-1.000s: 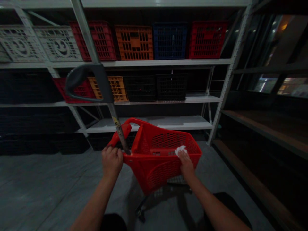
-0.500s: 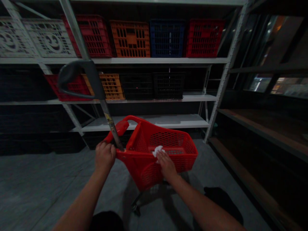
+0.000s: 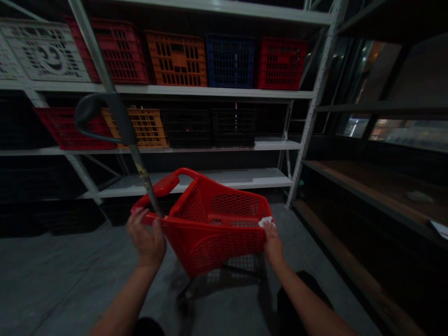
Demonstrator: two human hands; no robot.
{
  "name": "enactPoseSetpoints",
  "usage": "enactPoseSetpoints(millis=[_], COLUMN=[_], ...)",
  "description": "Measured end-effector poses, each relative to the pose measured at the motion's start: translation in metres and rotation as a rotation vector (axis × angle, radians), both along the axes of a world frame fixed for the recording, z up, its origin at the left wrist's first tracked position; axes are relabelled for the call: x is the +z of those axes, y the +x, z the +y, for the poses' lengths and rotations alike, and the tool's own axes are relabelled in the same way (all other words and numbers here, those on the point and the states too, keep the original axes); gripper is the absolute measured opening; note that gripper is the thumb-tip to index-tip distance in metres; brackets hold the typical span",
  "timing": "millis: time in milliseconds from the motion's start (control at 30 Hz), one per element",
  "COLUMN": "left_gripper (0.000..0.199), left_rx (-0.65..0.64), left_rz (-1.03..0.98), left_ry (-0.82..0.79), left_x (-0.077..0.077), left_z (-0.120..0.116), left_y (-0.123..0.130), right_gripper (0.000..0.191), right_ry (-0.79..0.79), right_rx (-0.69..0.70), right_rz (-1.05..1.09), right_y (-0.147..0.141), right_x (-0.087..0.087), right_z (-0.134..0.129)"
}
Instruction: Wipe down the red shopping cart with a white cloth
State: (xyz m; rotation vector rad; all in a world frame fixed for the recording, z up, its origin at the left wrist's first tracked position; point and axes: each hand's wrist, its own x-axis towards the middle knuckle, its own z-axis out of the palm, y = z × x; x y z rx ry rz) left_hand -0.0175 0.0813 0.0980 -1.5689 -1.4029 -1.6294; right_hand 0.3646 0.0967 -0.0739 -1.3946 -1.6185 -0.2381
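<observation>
A small red plastic shopping cart (image 3: 224,247) with mesh sides stands in front of me on the floor, its handle end to the left. My left hand (image 3: 146,240) is at the near corner of the red handle (image 3: 167,185), fingers hooked on it and thumb raised apart. Near the front right corner of the basket, my right hand (image 3: 273,245) presses a crumpled white cloth or tissue (image 3: 266,221) on the top rim. A metal pole (image 3: 93,44) with a grey loop grip (image 3: 121,116) rises from the cart's handle end.
Behind the cart stands a white metal rack (image 3: 224,92) with several plastic crates, among them an orange crate (image 3: 177,58) and a blue crate (image 3: 230,60). Dark shelving with brown boards (image 3: 364,179) runs along the right. The floor (image 3: 70,270) is grey.
My right hand has slid the white cloth rightward along the near rim to the front corner. My left thumb has lifted off the handle. The view has turned slightly right.
</observation>
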Motion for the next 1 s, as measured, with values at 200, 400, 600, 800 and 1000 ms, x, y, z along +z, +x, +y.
enactPoseSetpoints(millis=[200,400,600,800,1000], left_gripper=[0.035,0.032,0.032,0.031,0.032], left_rx=[-0.347,-0.359,-0.32,-0.336,-0.325], left_rz=[0.297,0.409,0.514,0.515,0.53], left_ry=[-0.343,-0.479,-0.615,-0.585,-0.617], left_x=[-0.066,-0.091,-0.087,-0.091,-0.095], left_z=[-0.017,-0.015,-0.024,-0.016,-0.008], left_y=[0.114,0.163,0.142,0.131,0.126], right_gripper=[0.073,0.063,0.06,0.063,0.068], right_ry=[0.027,0.004,-0.044,-0.038,-0.021], right_rx=[0.154,0.449,0.428,0.238,0.394], right_rz=[-0.059,-0.342,-0.281,-0.028,-0.115], right_y=[-0.06,-0.057,-0.009,-0.041,-0.107], right_x=[0.011,0.014,0.026,0.014,-0.018], right_z=[-0.025,-0.063,-0.017,-0.004,-0.081])
